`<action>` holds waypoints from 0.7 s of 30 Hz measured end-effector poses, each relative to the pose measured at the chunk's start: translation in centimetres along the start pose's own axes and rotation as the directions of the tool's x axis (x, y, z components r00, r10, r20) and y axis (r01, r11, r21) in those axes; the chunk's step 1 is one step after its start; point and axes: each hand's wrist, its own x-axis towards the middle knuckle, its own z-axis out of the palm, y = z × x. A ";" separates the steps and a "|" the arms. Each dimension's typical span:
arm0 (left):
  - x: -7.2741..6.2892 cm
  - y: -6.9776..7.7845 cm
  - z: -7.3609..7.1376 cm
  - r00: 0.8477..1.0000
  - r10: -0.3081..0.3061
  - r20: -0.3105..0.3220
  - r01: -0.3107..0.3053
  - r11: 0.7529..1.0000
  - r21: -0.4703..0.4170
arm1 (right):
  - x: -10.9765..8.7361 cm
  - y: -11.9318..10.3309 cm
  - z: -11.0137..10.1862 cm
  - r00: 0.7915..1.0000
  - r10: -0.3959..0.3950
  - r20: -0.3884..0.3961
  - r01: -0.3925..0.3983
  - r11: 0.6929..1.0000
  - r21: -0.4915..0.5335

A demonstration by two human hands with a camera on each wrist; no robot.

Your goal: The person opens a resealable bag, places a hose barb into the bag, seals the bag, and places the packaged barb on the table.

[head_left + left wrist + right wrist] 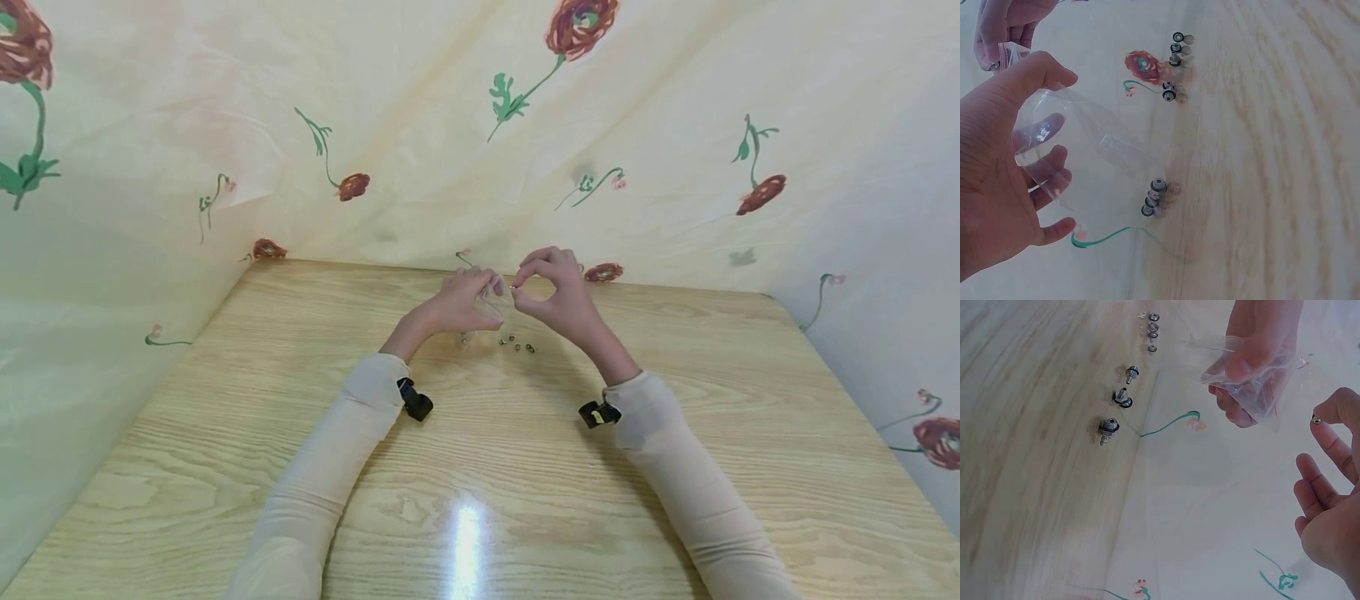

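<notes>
My left hand [459, 305] holds a clear plastic zip bag [1100, 128] between thumb and fingers, its mouth turned toward the right. Between thumb and forefinger, my right hand [564, 302] pinches a small metal fitting [1315, 419] close beside the bag's mouth. The other right fingers are loosely bent. Below both hands, several metal fittings with dark rings [1109, 427] stand or lie on the table. In the left wrist view, a second cluster of fittings [1158, 185] shows at the lower end of the bag, partly overlapped by the clear film.
The wood-grain table [450, 442] extends toward me, with a bright light reflection near its front. A pale cloth with printed flowers [420, 108] hangs behind the table and along both sides. Black wrist cameras [415, 400] sit on both cuffs.
</notes>
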 end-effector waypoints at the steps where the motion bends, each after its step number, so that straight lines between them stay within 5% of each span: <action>1: 0.0 0.0 0.0 1.000 -0.002 0.000 0.002 1.000 0.003 | 0.0 -0.1 0.1 1.000 -0.002 -0.001 0.002 1.000 -0.002; 21: -0.1 0.2 0.1 1.000 -0.009 -0.003 0.009 0.997 0.072 | -0.2 0.0 0.8 1.000 -0.025 0.007 0.025 0.999 -0.023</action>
